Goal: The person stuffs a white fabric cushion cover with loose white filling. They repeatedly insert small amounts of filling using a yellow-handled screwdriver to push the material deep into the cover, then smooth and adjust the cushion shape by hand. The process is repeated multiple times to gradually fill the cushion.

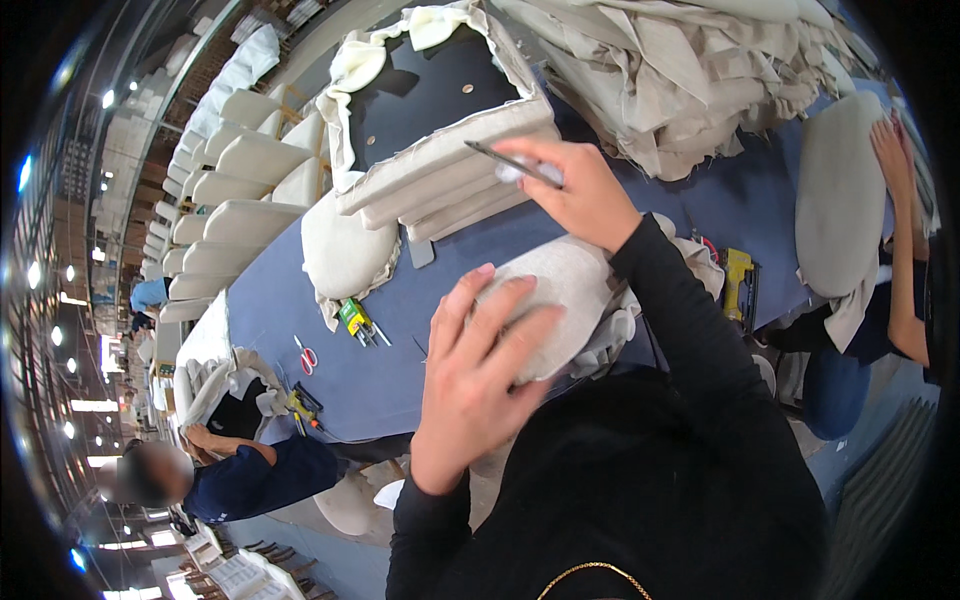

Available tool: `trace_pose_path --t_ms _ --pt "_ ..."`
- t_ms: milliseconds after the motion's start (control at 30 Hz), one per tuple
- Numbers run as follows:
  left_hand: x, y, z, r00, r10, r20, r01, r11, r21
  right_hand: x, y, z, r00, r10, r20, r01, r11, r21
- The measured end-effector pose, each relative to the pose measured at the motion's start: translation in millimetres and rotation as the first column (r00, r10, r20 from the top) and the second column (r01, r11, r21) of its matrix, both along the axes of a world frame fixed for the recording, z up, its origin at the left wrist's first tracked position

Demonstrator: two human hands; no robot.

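My left hand (478, 375) is spread over a beige fabric-covered cushion (568, 300), its fingers at the cushion's left side. Blur hides whether the fingertips press on it. Past the cushion, my right hand (588, 190) is closed around a slim dark pen-like tool (492, 153), which points to the upper left. A small white wad (512, 172) shows beside the tool, by my fingers. Loose fabric edges (612, 335) hang out along the cushion's right and near sides.
A stack of upholstered seats (450, 165) stands ahead on the blue table (385, 290). Left lie scissors (306, 356), a green box (355, 318) and a staple gun (304, 402). A yellow staple gun (738, 283) lies right, below a fabric heap (680, 80). Co-workers sit at both sides.
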State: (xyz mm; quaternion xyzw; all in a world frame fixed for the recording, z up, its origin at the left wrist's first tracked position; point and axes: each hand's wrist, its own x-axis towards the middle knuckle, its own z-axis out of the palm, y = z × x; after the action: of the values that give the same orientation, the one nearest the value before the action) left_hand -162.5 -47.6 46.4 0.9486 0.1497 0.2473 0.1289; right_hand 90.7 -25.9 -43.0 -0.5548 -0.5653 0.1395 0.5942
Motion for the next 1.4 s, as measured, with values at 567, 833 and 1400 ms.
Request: trace_pose_path --t_ms 567,833,1400 --pt "33.7 87.2 -30.4 0.964 0.223 0.142 -0.171 0.936 -0.307 -33.5 -119.2 14.9 0.93 -0.08 -0.358 0.053 0.995 -0.085" --pt "45.8 61.0 -25.6 0.936 0.254 0.246 0.003 0.691 -0.723 -68.0 -91.5 4.2 0.961 -0.013 -0.275 0.005 1.0 -0.028" --pt "11.7 85.5 -43.9 0.913 0.361 0.191 -0.192 0.791 -0.581 -96.0 -190.0 -70.1 0.553 0.172 -0.815 -0.529 0.829 -0.184"
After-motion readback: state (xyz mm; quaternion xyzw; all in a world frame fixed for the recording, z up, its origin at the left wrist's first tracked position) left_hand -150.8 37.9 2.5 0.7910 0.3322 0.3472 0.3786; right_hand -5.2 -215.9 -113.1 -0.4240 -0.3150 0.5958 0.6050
